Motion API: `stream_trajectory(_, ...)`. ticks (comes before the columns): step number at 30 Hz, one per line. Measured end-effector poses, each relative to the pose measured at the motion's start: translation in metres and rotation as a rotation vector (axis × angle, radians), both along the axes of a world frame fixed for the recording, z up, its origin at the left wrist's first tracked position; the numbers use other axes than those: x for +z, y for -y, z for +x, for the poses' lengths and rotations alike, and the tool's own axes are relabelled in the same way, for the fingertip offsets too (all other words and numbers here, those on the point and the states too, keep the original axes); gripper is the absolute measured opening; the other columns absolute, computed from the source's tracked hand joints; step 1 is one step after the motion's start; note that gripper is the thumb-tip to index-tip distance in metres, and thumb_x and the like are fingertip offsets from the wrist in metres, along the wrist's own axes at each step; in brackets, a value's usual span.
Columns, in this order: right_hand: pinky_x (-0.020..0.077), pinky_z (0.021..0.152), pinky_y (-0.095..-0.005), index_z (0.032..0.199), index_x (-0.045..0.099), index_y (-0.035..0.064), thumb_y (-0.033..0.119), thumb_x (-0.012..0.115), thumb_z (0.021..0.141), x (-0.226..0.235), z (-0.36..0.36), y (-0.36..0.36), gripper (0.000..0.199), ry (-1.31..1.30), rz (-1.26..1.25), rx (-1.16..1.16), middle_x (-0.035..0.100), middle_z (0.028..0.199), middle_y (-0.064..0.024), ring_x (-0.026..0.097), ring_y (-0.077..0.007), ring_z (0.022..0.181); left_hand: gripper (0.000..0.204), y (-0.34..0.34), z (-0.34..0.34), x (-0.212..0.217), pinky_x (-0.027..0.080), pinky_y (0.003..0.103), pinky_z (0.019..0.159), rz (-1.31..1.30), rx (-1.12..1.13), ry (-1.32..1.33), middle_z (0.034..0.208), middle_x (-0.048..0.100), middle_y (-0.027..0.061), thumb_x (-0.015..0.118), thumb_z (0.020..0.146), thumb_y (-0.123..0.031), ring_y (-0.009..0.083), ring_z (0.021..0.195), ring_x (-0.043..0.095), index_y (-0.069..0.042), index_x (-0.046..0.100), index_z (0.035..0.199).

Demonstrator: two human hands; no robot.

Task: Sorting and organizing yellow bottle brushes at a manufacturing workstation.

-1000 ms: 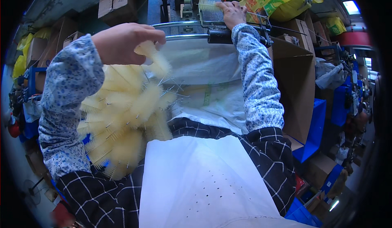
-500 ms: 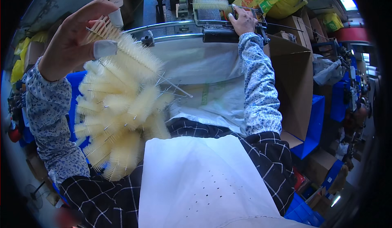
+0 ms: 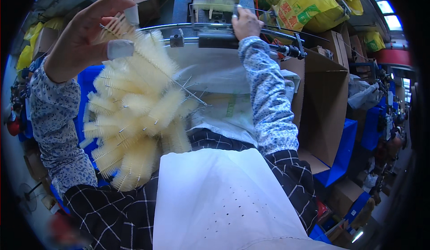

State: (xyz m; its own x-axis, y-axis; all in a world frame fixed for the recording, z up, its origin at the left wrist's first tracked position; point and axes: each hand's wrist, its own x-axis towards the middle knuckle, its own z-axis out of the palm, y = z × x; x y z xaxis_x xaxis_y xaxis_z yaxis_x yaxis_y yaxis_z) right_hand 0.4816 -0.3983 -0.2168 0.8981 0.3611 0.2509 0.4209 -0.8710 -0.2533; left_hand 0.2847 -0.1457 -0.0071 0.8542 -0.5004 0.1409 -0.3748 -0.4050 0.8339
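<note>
My left hand, with white coverings on thumb and finger, is closed around the near end of a pale bristle brush with a twisted wire stem. Below it lies a heap of similar brushes with thin wire ends. Up at the metal machine, another bristle brush lies crosswise on the carriage. My right hand is at that brush's right end, fingers bent over the carriage; what they grip is hidden. A dark cylinder and shiny rails run just in front.
A blue bin shows beneath the heap. White sheeting spans the space before the machine. To the right stand an open cardboard box and a blue crate. Yellow bags are piled behind; a thin rod sticks out rightward.
My right hand has moved left along the machine, and the carriage with its brush and dark cylinder has shifted left too. My left hand keeps its hold. The view has shifted slightly.
</note>
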Motion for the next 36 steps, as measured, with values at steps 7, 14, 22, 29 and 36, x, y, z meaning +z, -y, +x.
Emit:
stream_trajectory(7,0.0352,0.082,-0.0429,0.110,0.050,0.0116,0.023,0.052,0.080,0.007,-0.012,-0.028,0.033,-0.024,-0.039,0.009,0.054,0.099,-0.0042,0.053,-0.0198,0.093,0.051,0.030,0.021,0.003,0.046,0.031,0.082,-0.020,-0.113,-0.080,0.109,0.044,0.0055,0.061,0.075,-0.014,0.0187,0.098,0.050,-0.013,0.038,0.120)
stream_trajectory(14,0.0343,0.083,-0.0426,0.110,0.052,0.0111,0.021,0.052,0.078,0.000,0.006,0.003,0.034,-0.042,0.025,0.013,0.054,0.104,-0.0053,0.052,-0.0217,0.095,0.050,0.020,0.012,-0.007,0.047,0.033,0.080,-0.031,-0.092,-0.003,0.111,0.043,0.0074,0.060,0.075,-0.013,0.0211,0.099,0.050,-0.013,0.039,0.120)
stream_trajectory(22,0.0352,0.079,-0.0415,0.107,0.054,0.0111,0.022,0.054,0.073,-0.009,0.025,0.034,0.035,0.015,0.075,0.003,0.055,0.103,-0.0061,0.053,-0.0223,0.094,0.050,0.009,0.006,-0.014,0.047,0.034,0.079,-0.021,-0.066,-0.010,0.110,0.043,0.0084,0.060,0.074,-0.014,0.0226,0.098,0.051,-0.014,0.039,0.120)
stream_trajectory(29,0.0346,0.080,-0.0420,0.106,0.055,0.0110,0.019,0.055,0.075,0.002,0.011,0.014,0.032,-0.023,0.066,-0.005,0.055,0.102,-0.0062,0.053,-0.0207,0.093,0.042,0.028,0.011,-0.012,0.048,0.032,0.076,-0.017,-0.029,-0.083,0.098,0.048,0.0078,0.060,0.075,-0.015,0.0207,0.094,0.052,-0.013,0.043,0.114)
stream_trajectory(36,0.0359,0.080,-0.0423,0.105,0.053,0.0105,0.021,0.051,0.079,0.016,-0.004,-0.014,0.029,-0.031,0.009,0.003,0.054,0.099,-0.0042,0.053,-0.0196,0.091,0.028,0.064,0.019,-0.011,0.045,0.023,0.063,0.179,0.026,-0.165,0.085,0.049,0.0049,0.063,0.074,-0.016,0.0168,0.077,0.050,-0.008,0.047,0.096)
